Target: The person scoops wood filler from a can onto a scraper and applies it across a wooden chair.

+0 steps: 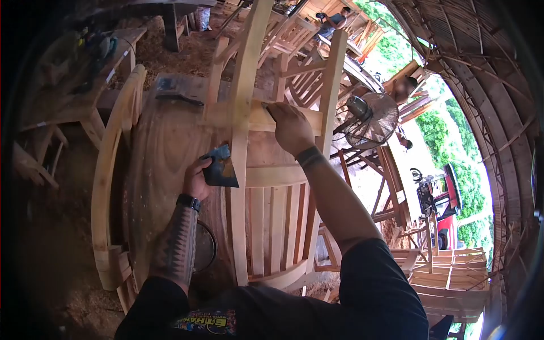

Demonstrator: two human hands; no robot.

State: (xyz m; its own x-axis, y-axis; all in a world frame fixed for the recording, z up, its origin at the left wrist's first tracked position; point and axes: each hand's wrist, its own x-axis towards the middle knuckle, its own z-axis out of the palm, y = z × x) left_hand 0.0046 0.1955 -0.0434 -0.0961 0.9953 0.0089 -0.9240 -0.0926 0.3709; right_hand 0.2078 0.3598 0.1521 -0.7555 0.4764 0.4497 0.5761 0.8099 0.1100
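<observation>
My left hand (196,179) is closed on the near edge of a dark blue flat plate (222,169), which carries a yellow-brown, putty-like smear. It is beside the long upright of a bare wooden chair frame (241,141). My right hand (292,130) presses on a cross rail (307,118) of that frame, fingers closed round a small dark flat piece (268,110) like a scraper; most of it is hidden. Below the rail run several slats (276,226). The frame rests on a wooden worktable (164,141), where a dark-handled flat tool (180,98) lies beyond my left hand.
A curved wooden piece (102,192) stands along the table's left side. To the right is a pedestal fan (371,120), with more wooden chairs (309,79) behind. A person (334,24) is at the far back. A round dark-rimmed object (205,246) is near my left forearm.
</observation>
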